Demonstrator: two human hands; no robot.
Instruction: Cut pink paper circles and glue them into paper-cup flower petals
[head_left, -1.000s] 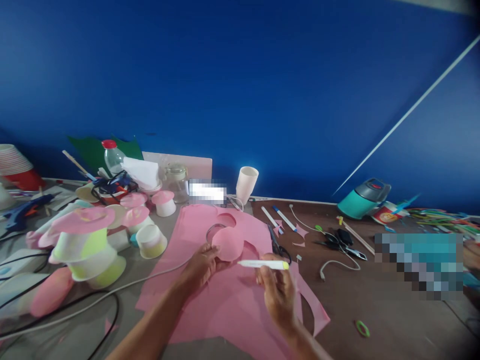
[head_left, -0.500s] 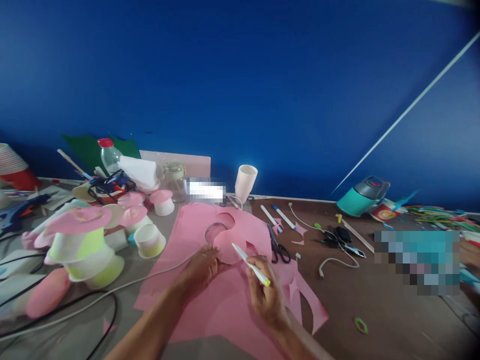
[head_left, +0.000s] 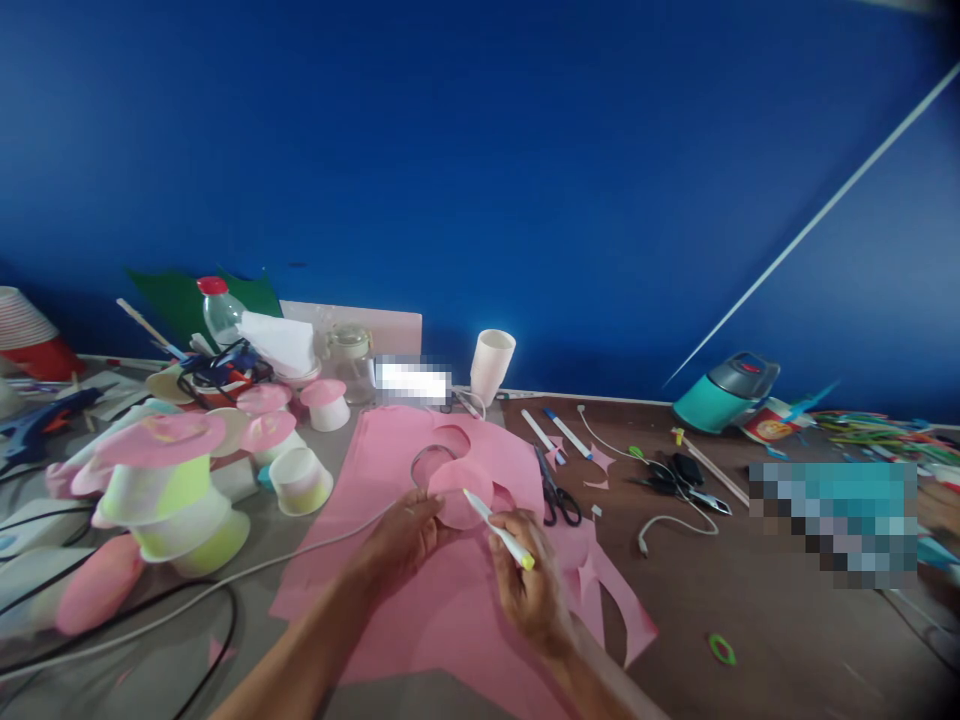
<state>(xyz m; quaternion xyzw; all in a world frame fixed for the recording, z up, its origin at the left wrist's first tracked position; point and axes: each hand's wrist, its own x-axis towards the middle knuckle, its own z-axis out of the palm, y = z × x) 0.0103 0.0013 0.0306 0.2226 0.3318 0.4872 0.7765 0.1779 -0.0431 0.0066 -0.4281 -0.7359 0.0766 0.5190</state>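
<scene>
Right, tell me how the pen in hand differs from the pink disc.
The pen is white with a yellow end; the disc is pink. The pen is long and slim, while the disc is flat and round. The right hand grips the pen; the left hand pinches the disc's edge. Both are held over pink paper.

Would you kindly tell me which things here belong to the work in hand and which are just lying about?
In use:
- pink disc, held by left hand
- white marker, in right hand
- pink sheets underneath

Seemingly idle:
- teal flask
- red-capped bottle
- clear jar
</scene>
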